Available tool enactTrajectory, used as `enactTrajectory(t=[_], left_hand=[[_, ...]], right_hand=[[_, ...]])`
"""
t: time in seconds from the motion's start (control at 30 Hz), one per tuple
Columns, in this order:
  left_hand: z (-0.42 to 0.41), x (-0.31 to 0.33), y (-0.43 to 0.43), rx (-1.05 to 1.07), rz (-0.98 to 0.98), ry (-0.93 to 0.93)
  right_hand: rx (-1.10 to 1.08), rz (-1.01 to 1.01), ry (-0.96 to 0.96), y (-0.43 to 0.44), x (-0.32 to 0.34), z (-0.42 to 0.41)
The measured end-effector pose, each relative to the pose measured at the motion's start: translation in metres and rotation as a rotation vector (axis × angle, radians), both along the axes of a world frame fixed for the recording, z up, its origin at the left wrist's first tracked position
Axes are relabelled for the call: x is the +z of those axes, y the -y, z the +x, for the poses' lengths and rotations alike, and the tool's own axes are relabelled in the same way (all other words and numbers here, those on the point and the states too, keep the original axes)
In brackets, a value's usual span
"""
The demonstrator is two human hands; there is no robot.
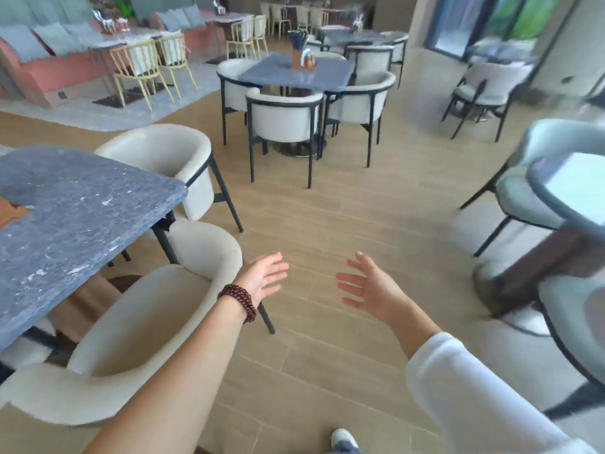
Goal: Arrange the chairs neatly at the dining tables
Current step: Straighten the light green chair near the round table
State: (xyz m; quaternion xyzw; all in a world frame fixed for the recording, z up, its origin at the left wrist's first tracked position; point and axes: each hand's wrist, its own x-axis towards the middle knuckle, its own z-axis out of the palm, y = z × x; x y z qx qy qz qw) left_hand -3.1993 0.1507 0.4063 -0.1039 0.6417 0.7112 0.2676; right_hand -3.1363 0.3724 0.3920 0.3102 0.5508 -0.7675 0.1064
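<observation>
Partly, the grey table [82, 208] hides one chair [203, 247].

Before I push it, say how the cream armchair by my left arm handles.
The cream armchair probably slides, not rolls: its thin dark leg shows no wheel on the smooth floor. The curved padded back looks stiff enough to push. Slim legs suggest moderate weight.
</observation>
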Motion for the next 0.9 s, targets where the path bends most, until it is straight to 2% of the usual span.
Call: enactTrajectory(t=[0.37, 0.6, 0.9], left_hand=[[0.079, -0.001, -0.082, -0.374, 0.068, 0.017], [0.171, 0.003, -0.130, -0.577, 0.093, 0.008], [0.301, -0.003, -0.150, -0.749, 0.102, 0.045]], right_hand=[[-0.439, 0.063, -0.025, -0.054, 0.022, 0.172], [-0.669, 0.068, -0.015, -0.058, 0.023, 0.312], [-0.895, 0.082, 0.047, -0.034, 0.013, 0.468]])
